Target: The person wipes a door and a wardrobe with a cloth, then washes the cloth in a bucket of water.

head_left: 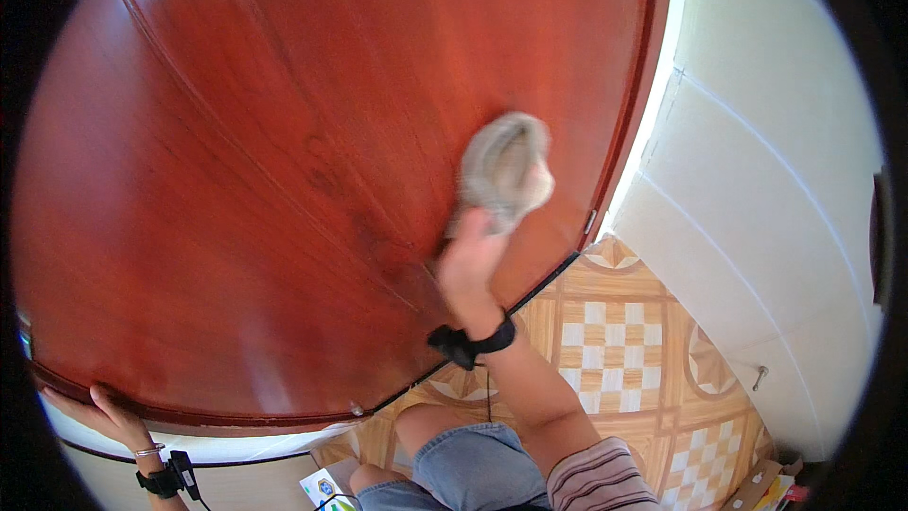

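Head view: I faced a big reddish-brown door [274, 189], my two bare hands at different parts of it.
Cloth: the cloth [484, 163] lay just beyond my right hand [471, 265], spreading upward from my fingers over the right part of the door's face.
Right hand: it gripped the cloth by its lower end, the forearm reaching up from below; the fingers were blurred.
Left hand: my left hand [118, 424] was spread at the door's near edge, low on the left, thumb parted from the fingers and well apart from the cloth.
Cloth's texture: soft, greyish and beige, bunched into a rough oval with a browner hollow in the middle; blur hid the weave.
Door's surface: glossy wood with darker grain, a knot-like mark, long grooves and pale reflections.
Wrists: black straps on both, plus a thin shiny bracelet [149, 450] on the left.
Clothes: a striped sleeve [605, 475] and faded blue denim shorts [482, 464].
Floor: the floor [615, 360] had wood-toned checks and framed star shapes.
Wall: the wall [785, 170] was smooth and whitish, crossed by pale lines.
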Available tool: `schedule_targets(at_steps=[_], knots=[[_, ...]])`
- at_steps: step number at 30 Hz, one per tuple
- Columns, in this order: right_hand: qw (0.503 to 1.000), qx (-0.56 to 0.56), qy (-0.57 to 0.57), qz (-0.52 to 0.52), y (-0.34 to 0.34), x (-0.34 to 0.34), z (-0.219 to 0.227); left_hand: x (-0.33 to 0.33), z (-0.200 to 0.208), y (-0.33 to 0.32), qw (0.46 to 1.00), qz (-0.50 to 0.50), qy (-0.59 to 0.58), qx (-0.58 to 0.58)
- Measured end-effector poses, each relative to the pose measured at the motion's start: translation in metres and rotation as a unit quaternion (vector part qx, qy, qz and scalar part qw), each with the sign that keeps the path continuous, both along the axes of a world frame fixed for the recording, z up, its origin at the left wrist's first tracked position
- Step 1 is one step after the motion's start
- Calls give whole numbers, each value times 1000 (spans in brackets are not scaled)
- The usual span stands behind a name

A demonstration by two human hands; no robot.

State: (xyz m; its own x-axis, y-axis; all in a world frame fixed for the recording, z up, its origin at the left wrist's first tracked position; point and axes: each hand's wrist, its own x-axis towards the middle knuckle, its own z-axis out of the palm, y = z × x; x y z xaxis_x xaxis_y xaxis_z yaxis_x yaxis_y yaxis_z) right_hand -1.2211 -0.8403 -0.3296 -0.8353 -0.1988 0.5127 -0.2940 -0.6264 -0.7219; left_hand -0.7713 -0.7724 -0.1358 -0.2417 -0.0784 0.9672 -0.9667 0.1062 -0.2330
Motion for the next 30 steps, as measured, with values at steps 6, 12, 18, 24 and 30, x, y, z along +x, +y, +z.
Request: schedule_targets(at_steps=[6, 12, 18, 24, 30], knots=[[953, 149, -254, -74, 1, -71, -100, -3, 0, -1, 1000, -1, -5, 4], [875, 97, -470, 65, -19, -94, -250, 1, -2, -1, 1000, -27, 9, 3], [759, 100, -587, 264, -7, -54, -362, -10, 1, 0, 1000, -27, -13, 1], [693, 199, -637, 273, 11, 6, -411, -18, 3, -3, 1000, -18, -7, -13], [644, 219, -675, 286, 10, 24, -329, -26, 4, 2, 1000, -8, -4, -6]])
